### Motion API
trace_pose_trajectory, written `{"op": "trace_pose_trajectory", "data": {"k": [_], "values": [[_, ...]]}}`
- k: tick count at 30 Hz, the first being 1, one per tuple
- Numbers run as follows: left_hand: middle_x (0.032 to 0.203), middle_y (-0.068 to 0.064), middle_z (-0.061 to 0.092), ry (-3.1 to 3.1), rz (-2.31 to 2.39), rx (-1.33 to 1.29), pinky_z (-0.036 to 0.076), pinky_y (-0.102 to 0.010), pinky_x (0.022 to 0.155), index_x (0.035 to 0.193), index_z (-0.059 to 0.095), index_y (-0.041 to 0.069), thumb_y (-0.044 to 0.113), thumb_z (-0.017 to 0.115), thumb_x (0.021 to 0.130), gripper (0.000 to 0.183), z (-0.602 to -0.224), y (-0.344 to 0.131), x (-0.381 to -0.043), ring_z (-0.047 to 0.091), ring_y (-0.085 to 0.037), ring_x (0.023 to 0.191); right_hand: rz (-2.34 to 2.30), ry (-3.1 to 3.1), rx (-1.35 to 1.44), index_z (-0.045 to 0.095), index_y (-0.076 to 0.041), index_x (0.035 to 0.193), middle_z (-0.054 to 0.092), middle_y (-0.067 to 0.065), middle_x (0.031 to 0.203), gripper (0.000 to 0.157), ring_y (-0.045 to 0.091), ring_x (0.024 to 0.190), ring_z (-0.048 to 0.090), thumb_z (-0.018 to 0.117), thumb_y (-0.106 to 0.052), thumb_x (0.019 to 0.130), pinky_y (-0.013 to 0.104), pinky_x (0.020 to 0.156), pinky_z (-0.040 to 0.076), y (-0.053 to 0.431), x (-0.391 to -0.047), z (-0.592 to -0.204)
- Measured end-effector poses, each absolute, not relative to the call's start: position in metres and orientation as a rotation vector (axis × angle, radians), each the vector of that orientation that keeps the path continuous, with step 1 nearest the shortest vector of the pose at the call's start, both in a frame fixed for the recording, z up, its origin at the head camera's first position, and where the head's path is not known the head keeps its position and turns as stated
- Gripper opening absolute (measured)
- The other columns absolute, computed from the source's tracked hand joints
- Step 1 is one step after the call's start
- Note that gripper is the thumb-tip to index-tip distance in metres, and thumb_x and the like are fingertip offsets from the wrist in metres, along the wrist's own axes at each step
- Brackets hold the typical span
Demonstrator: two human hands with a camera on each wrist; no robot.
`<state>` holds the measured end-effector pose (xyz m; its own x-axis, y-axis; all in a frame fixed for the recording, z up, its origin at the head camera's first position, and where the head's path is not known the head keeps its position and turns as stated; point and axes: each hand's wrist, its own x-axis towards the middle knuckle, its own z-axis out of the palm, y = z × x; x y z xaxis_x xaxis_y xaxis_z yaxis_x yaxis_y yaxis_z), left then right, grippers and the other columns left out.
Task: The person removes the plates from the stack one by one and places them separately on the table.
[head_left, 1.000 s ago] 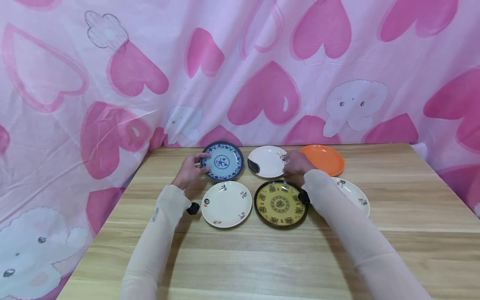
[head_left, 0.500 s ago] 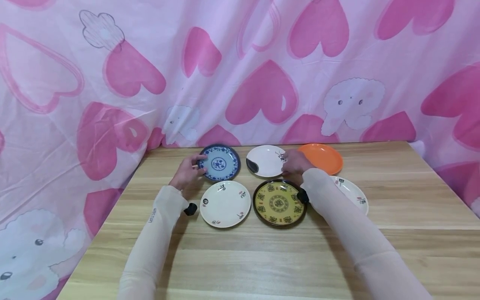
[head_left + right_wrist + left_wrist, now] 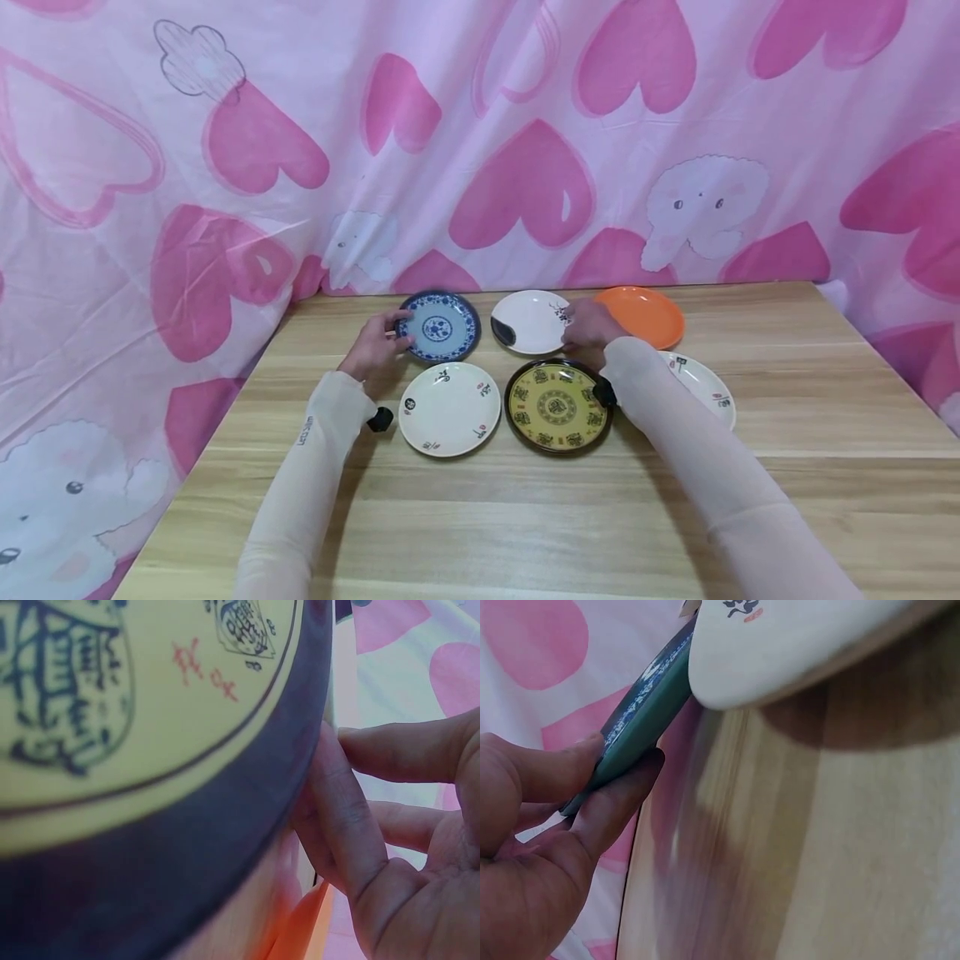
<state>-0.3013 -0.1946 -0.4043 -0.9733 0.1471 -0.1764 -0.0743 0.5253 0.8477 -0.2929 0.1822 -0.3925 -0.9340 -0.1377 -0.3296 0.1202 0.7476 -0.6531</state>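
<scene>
At the back left of the table, a blue-and-white plate (image 3: pixel 438 329) with a floral centre has its left edge in my left hand (image 3: pixel 372 343). In the left wrist view, thumb and fingers pinch the rim of this blue plate (image 3: pixel 649 705). Right of it lies a white plate (image 3: pixel 531 321) with a black patch and a branch design. My right hand (image 3: pixel 591 325) pinches that plate's right rim, partly hiding it. The right wrist view shows the right hand (image 3: pixel 405 832) beyond the dark-rimmed yellow plate (image 3: pixel 150 712), which covers most of the white plate.
In the front row are a white plate (image 3: pixel 450 410) with small motifs, the yellow plate (image 3: pixel 558 407) and another white plate (image 3: pixel 708 392), partly behind the right forearm. An orange plate (image 3: pixel 648 318) lies back right. A pink heart-patterned cloth (image 3: pixel 525 183) hangs along the table's back edge.
The blue-and-white plate in my left hand has shifted slightly left and lower. The right hand keeps its place at the black-patched white plate; the head view has shifted a little.
</scene>
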Motion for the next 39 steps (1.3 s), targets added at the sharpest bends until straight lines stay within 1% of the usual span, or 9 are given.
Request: {"op": "trace_pose_trajectory", "data": {"k": [3, 8, 11, 15, 20, 23, 27, 31, 39], "values": [[0.15, -0.02, 0.047, 2.561, 1.386, 0.076, 0.052, -0.041, 0.109, 0.153, 0.041, 0.014, 0.002, 0.057, 0.099, 0.057, -0.405, -0.195, -0.302, 0.053, -0.035, 0.133, -1.007, 2.582, -0.001, 0.038, 0.004, 0.15, 0.066, 0.023, 0.125, 0.063, 0.025, 0.098, 0.072, 0.059, -0.002, 0.091, 0.043, 0.107, 0.052, 0.182, -0.293, -0.392], [0.147, -0.023, 0.049, 2.623, 1.303, 0.093, 0.053, -0.042, 0.107, 0.152, 0.04, 0.009, 0.002, 0.06, 0.098, 0.058, -0.405, -0.194, -0.305, 0.053, -0.037, 0.132, -1.015, 2.584, 0.0, 0.038, 0.005, 0.15, 0.065, 0.024, 0.126, 0.064, 0.026, 0.099, 0.072, 0.059, 0.0, 0.09, 0.042, 0.104, 0.054, 0.184, -0.294, -0.394], [0.142, -0.025, 0.053, 2.681, 1.245, 0.111, 0.056, -0.04, 0.103, 0.151, 0.042, 0.006, 0.002, 0.063, 0.096, 0.059, -0.405, -0.193, -0.307, 0.057, -0.038, 0.128, -0.981, 2.615, -0.04, 0.041, 0.006, 0.148, 0.061, 0.025, 0.134, 0.063, 0.033, 0.115, 0.065, 0.06, -0.002, 0.088, 0.046, 0.11, 0.049, 0.185, -0.293, -0.394], [0.135, -0.025, 0.058, 2.76, 1.154, 0.129, 0.058, -0.04, 0.1, 0.147, 0.045, 0.004, 0.003, 0.066, 0.094, 0.057, -0.405, -0.191, -0.308, 0.06, -0.038, 0.122, -0.942, 2.643, -0.079, 0.042, 0.006, 0.147, 0.051, 0.026, 0.147, 0.063, 0.04, 0.133, 0.051, 0.061, -0.004, 0.088, 0.051, 0.119, 0.039, 0.186, -0.291, -0.394], [0.131, -0.027, 0.061, 2.847, 1.007, 0.155, 0.055, -0.044, 0.103, 0.14, 0.05, -0.002, 0.004, 0.07, 0.091, 0.053, -0.403, -0.188, -0.31, 0.061, -0.038, 0.12, -0.927, 2.645, -0.065, 0.041, 0.006, 0.148, 0.053, 0.025, 0.145, 0.066, 0.036, 0.124, 0.057, 0.061, -0.002, 0.086, 0.05, 0.117, 0.042, 0.185, -0.293, -0.394], [0.132, -0.028, 0.061, 2.883, 0.926, 0.175, 0.053, -0.046, 0.106, 0.136, 0.053, -0.004, 0.004, 0.072, 0.089, 0.051, -0.4, -0.187, -0.312, 0.061, -0.039, 0.122, -0.932, 2.641, -0.061, 0.04, 0.006, 0.149, 0.061, 0.025, 0.134, 0.067, 0.032, 0.113, 0.065, 0.06, -0.002, 0.086, 0.047, 0.113, 0.046, 0.184, -0.293, -0.395], [0.133, -0.028, 0.061, 2.893, 0.87, 0.182, 0.051, -0.047, 0.108, 0.135, 0.054, -0.005, 0.004, 0.072, 0.09, 0.05, -0.397, -0.184, -0.313, 0.06, -0.039, 0.123, -0.947, 2.635, -0.058, 0.039, 0.006, 0.149, 0.067, 0.024, 0.124, 0.066, 0.03, 0.105, 0.069, 0.06, -0.001, 0.087, 0.045, 0.111, 0.048, 0.183, -0.293, -0.395], [0.132, -0.028, 0.061, 2.897, 0.84, 0.171, 0.052, -0.047, 0.107, 0.135, 0.055, -0.005, 0.005, 0.072, 0.09, 0.049, -0.394, -0.183, -0.312, 0.061, -0.039, 0.122, -0.935, 2.656, -0.072, 0.04, 0.006, 0.148, 0.063, 0.024, 0.132, 0.066, 0.032, 0.112, 0.064, 0.061, -0.001, 0.086, 0.048, 0.114, 0.045, 0.182, -0.292, -0.394], [0.128, -0.027, 0.064, 2.892, 0.827, 0.15, 0.054, -0.045, 0.104, 0.133, 0.055, -0.005, 0.002, 0.07, 0.091, 0.046, -0.394, -0.182, -0.31, 0.064, -0.037, 0.118, -0.924, 2.66, -0.074, 0.041, 0.006, 0.148, 0.06, 0.025, 0.135, 0.065, 0.034, 0.117, 0.059, 0.061, -0.002, 0.086, 0.049, 0.116, 0.043, 0.18, -0.293, -0.394]]}}
